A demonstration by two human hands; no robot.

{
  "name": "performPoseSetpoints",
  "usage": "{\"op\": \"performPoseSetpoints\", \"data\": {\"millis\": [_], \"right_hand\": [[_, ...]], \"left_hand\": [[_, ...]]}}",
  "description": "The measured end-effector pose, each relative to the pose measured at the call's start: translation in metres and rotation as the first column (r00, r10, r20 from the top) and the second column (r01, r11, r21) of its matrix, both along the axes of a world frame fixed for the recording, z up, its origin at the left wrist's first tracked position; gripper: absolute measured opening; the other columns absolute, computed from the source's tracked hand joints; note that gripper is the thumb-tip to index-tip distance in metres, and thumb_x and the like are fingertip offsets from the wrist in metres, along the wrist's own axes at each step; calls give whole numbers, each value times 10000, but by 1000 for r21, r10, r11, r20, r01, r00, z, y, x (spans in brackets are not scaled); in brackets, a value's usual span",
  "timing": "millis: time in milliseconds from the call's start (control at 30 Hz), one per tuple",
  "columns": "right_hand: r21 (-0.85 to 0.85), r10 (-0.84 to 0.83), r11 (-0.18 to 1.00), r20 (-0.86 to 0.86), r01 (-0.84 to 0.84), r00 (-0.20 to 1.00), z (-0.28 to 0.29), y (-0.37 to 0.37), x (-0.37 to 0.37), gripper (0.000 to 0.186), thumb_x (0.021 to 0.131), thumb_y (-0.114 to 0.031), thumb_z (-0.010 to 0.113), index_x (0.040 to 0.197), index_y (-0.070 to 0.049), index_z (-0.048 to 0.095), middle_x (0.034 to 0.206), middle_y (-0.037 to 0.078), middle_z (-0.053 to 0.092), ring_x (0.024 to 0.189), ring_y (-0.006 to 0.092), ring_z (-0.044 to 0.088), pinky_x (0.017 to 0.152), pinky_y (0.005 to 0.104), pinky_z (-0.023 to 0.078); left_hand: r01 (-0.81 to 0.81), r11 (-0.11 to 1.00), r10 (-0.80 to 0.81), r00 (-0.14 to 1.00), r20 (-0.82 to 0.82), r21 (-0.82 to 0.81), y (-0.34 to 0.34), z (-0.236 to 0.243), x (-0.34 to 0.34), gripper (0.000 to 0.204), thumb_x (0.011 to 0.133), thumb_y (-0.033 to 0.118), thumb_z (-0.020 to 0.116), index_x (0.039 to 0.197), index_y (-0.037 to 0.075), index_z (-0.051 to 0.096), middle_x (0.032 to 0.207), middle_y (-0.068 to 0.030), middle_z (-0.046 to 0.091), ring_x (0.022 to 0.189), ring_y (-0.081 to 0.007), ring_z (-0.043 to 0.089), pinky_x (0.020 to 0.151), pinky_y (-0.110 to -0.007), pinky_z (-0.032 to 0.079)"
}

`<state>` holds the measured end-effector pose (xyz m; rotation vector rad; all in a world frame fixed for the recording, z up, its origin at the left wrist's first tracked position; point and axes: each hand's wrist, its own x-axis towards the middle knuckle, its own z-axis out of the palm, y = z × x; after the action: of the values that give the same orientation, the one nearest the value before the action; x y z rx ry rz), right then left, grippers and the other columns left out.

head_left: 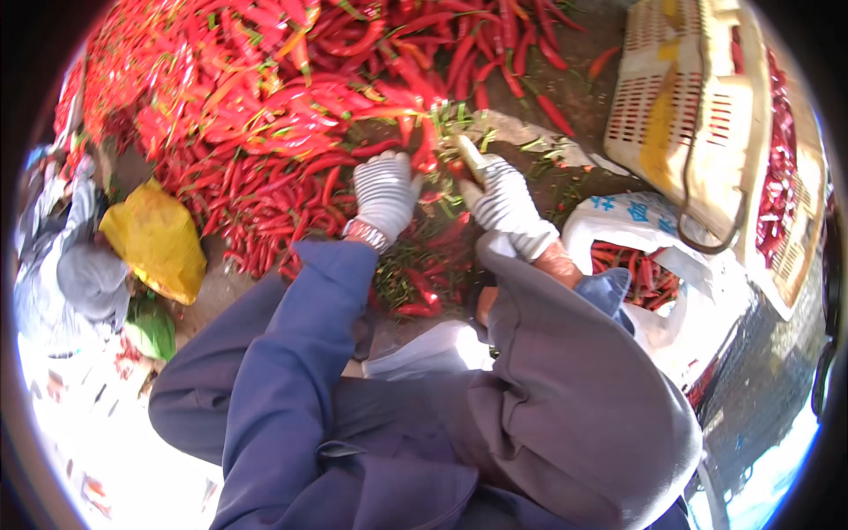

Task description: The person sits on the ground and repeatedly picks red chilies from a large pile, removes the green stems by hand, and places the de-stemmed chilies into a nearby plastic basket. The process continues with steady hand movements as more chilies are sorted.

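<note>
Two gloved hands work at the edge of the red chili pile [265,97]: the left hand [384,190] pins a chili against the heap, steadying it, while the right hand [505,201] is clamped on a pale-handled tool [466,152]. A white bag [618,221] and the cream plastic crate [698,106] both contain red chilies.
</note>
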<state>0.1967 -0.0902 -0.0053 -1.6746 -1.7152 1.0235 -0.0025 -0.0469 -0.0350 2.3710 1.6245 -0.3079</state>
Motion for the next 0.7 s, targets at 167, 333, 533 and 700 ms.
{"op": "performPoseSetpoints", "data": {"millis": [167, 333, 533, 700], "right_hand": [[40, 113, 993, -59, -111, 992, 13, 15, 7, 591, 799, -129, 648, 1372, -30, 541, 922, 247, 659, 860, 450, 624, 771, 502, 513], [162, 290, 944, 19, -289, 957, 28, 34, 0, 690, 805, -144, 653, 1464, -83, 460, 956, 237, 640, 869, 433, 619, 761, 488, 506], [-104, 202, 955, -451, -276, 869, 39, 23, 10, 728, 838, -135, 568, 1536, -99, 363, 1233, 305, 608, 1117, 416, 635, 974, 397, 493], [-108, 257, 944, -353, -312, 900, 32, 19, 14, 561, 868, -170, 610, 1413, -86, 510, 871, 279, 629, 782, 410, 633, 719, 429, 507]], "left_hand": [[151, 979, -132, 981, 140, -135, 17, 5, -5, 297, 913, 346, 631, 913, 51, 663, 882, -166, 678, 856, -354, 670, 777, -476, 507], [383, 853, -105, 791, 602, -355, 23, 20, -50, 354, 921, 285, 576, 1119, 0, 646, 896, -230, 678, 850, -401, 660, 835, -463, 520], [386, 221, 816, 429, 387, -896, 8, 22, -54, 413, 1004, 425, 562, 1214, 72, 602, 1044, -62, 678, 901, -193, 677, 788, -365, 563], [229, 309, 868, 328, 372, -923, -6, 26, -26, 360, 1024, 359, 520, 1192, 57, 623, 1014, -46, 681, 886, -170, 664, 784, -315, 529]]}}
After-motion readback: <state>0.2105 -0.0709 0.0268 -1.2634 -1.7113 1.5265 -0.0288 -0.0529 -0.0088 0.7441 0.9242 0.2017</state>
